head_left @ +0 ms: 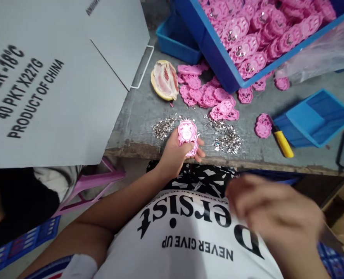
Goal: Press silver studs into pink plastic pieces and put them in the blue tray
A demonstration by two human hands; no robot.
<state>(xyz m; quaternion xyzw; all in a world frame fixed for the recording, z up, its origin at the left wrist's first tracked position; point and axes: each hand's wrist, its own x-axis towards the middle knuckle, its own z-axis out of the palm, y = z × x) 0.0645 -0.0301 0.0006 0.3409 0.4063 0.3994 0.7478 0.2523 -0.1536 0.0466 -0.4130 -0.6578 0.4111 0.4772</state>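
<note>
My left hand [176,153] is closed around a pink plastic toy shell [187,136] with a white grille, holding it at the near edge of the grey table [137,116]. On either side of it lie piles of tiny silver screws [163,127]; a second pile of silver screws [227,137] lies to the right. My right hand [272,211] is close to the camera above my lap, smeared by motion, so its fingers are unclear. More pink shells [209,95] lie loose on the table beyond.
A big blue bin [218,58] full of pink shells tilts at the back right. A small blue tray [317,118], a yellow-handled tool [284,143], a cut pomelo piece [165,79] and a large grey cardboard box [49,77] surround the work spot. A pink stool [87,186] stands below.
</note>
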